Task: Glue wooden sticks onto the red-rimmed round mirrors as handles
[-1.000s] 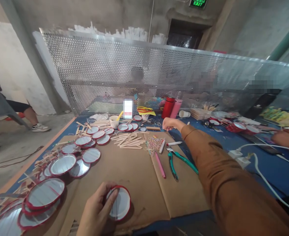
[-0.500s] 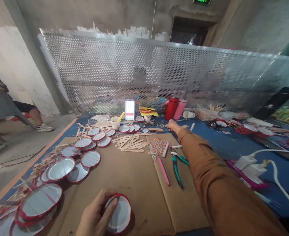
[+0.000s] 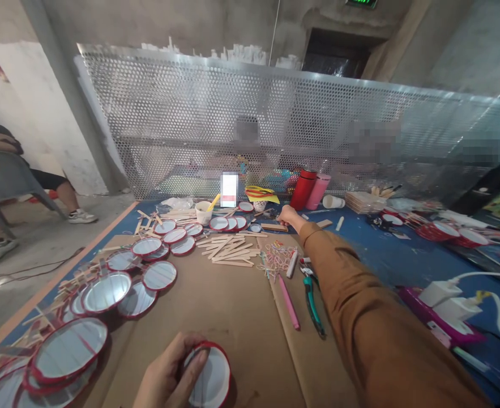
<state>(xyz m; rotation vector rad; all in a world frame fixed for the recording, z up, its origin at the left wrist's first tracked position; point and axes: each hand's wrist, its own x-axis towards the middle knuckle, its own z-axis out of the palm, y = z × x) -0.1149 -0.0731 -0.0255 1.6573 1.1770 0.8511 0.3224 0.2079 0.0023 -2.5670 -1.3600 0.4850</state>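
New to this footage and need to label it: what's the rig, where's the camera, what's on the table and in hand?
There is no machine: a person works with two bare hands. The view comes from a camera worn on the head, looking forward and down. The left hand holds a red-rimmed disc, thumb over its face. The right hand reaches toward the far side; whether it holds anything is too small to tell. On the blue table lies brown cardboard, with wooden sticks, thin colored loops, a pink pen and green-handled pliers. More discs overlap along the left.
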